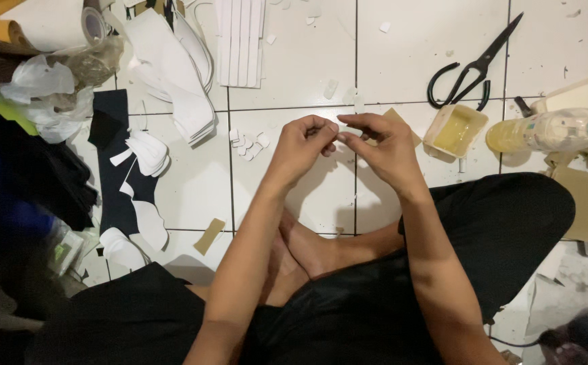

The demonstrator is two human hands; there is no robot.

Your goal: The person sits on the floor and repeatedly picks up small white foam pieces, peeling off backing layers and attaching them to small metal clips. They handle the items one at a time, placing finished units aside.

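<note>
A small white scrap [340,133] sits pinched between the fingertips of both hands, held in the air above a white tiled floor [294,61]. The scrap is tiny and mostly hidden by the fingers, so its shape cannot be made out. The left hand [302,145] has its fingers curled, thumb and forefinger pressed together on the scrap's left edge. The right hand [383,147] meets it from the other side, fingertips closed on the same scrap, the other fingers loosely bent. The two hands touch at the fingertips.

The person sits cross-legged on the floor in black clothing, a bare foot [311,250] tucked below the forearms.

Just beyond the left hand lies a little cluster of small white cut pieces [248,142]. Farther left, a stack of long curved white pieces [175,74] fans out, and more white shapes [142,152] rest on a strip of dark fabric [114,169]. A row of narrow white strips [240,40] lies near the top edge. A crumpled plastic bag [50,101] sits at the far left.

To the right of the hands stands a small square tub [455,132] holding yellowish liquid, with black scissors [473,67] lying open beyond it. A clear bottle with a teal cap [551,130] lies on its side at the right edge. A small tan piece of card [209,235] lies on the floor near the left knee.
</note>
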